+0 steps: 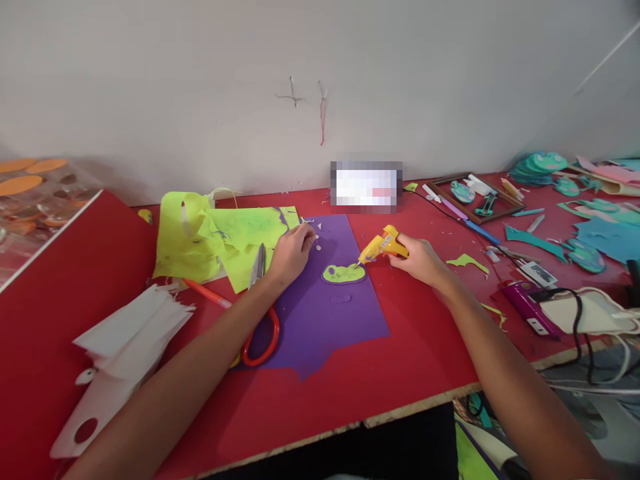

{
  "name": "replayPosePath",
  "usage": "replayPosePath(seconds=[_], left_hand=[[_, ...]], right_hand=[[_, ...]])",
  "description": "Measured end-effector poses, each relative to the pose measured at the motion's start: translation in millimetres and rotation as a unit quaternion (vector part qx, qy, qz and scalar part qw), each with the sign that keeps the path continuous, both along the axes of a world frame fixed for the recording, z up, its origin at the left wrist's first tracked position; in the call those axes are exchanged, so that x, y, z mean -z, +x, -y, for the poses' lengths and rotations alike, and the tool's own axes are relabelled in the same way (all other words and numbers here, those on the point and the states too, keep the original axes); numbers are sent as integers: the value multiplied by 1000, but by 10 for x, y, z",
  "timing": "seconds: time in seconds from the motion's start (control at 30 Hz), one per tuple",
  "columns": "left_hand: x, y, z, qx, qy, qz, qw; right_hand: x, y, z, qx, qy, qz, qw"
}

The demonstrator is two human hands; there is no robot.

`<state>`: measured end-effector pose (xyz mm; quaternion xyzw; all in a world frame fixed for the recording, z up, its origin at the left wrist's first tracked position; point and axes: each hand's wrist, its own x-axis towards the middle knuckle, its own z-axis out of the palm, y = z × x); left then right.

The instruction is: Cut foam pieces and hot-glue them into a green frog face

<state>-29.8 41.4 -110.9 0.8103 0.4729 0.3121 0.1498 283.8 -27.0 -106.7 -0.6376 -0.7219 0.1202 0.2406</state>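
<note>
My right hand (pixel 420 259) grips a yellow glue gun (pixel 383 245), its nozzle touching a small lime-green foam shape (pixel 343 273) that lies on a purple foam sheet (pixel 325 300). My left hand (pixel 293 252) rests at the purple sheet's upper left edge, fingers curled and pinched around small white bits (pixel 317 239); what it holds is too small to make out. Red-handled scissors (pixel 260 313) lie under my left forearm.
Lime-green foam sheets (pixel 215 240) lie left of the purple sheet, white cut pieces (pixel 120 347) at the front left. On the red table (pixel 400 373), right side: a wooden frame (pixel 475 197), teal foam cutouts (pixel 590 233), a purple device (pixel 530 310), cables, a cloth bag.
</note>
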Motion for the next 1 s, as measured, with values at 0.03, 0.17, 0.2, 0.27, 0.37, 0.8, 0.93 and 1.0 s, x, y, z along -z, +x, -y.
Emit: replayPosePath(seconds=[0.03, 0.17, 0.2, 0.27, 0.37, 0.8, 0.93, 1.0], left_hand=[[2, 0, 0, -1, -1, -1, 1000], [9, 0, -1, 0, -1, -1, 1000], [12, 0, -2, 1, 0, 0, 1000], [17, 0, -7, 2, 2, 0, 1000], [25, 2, -15, 5, 3, -1, 1000], [14, 3, 2, 5, 1, 11, 1000], [25, 10, -6, 2, 5, 16, 1000], [28, 13, -10, 4, 6, 18, 1000]], right_hand=[[-1, 2, 0, -1, 1, 0, 1000], [8, 16, -6, -11, 4, -7, 1000], [10, 17, -8, -12, 4, -8, 1000], [12, 15, -9, -12, 3, -10, 1000], [3, 3, -7, -14, 2, -9, 1000], [-22, -62, 15, 4, 33, 10, 999], [-31, -125, 34, 24, 60, 6, 998], [-24, -128, 35, 19, 60, 26, 998]])
